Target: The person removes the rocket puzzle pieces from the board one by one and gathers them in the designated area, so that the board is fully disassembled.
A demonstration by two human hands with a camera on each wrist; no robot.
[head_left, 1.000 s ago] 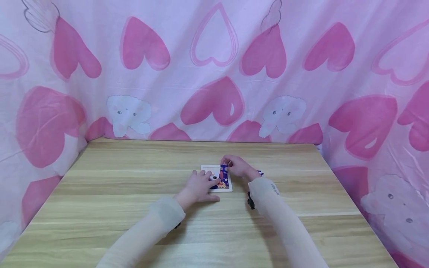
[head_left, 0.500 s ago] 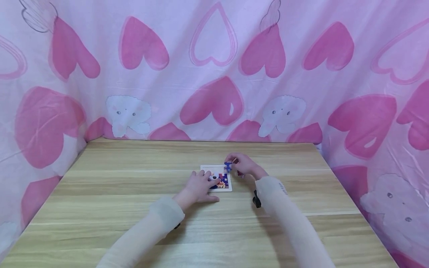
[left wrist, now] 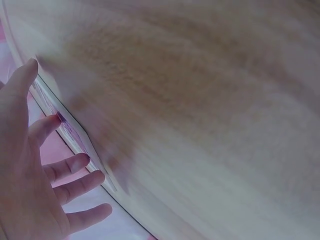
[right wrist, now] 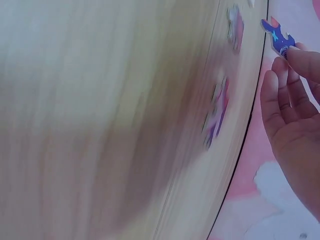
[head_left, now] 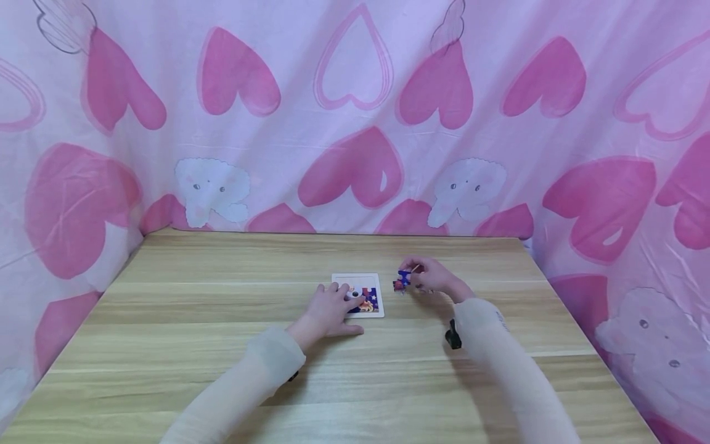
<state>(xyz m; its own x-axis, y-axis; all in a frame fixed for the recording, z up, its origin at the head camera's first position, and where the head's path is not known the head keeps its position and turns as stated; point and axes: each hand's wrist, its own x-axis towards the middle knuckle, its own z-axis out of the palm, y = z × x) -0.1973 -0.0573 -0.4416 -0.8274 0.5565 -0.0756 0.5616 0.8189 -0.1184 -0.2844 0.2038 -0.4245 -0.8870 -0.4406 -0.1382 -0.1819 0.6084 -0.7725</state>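
My left hand (head_left: 327, 311) rests on a small white-framed jigsaw puzzle (head_left: 355, 275), fingers spread and fairly straight over its left part. Colourful pieces show in the puzzle's lower right, while its upper right shows pale backing. To the right of the frame, my right hand (head_left: 435, 276) pinches a blue starry puzzle piece (right wrist: 278, 37) between thumb and fingers, held above the table. Below and beside that hand lie loose puzzle pieces (right wrist: 217, 112), partly hidden by it in the head view. The left hand covers part of the picture.
The wooden table (head_left: 249, 259) extends on all sides of the puzzle. A pink cloth with hearts (head_left: 355, 166) hangs along the back and both sides. Another loose piece (right wrist: 235, 30) lies farther along the table in the right wrist view.
My right hand has lifted the blue piece off the puzzle's upper right and carried it rightward, uncovering pale backing. My left hand has stayed in place.
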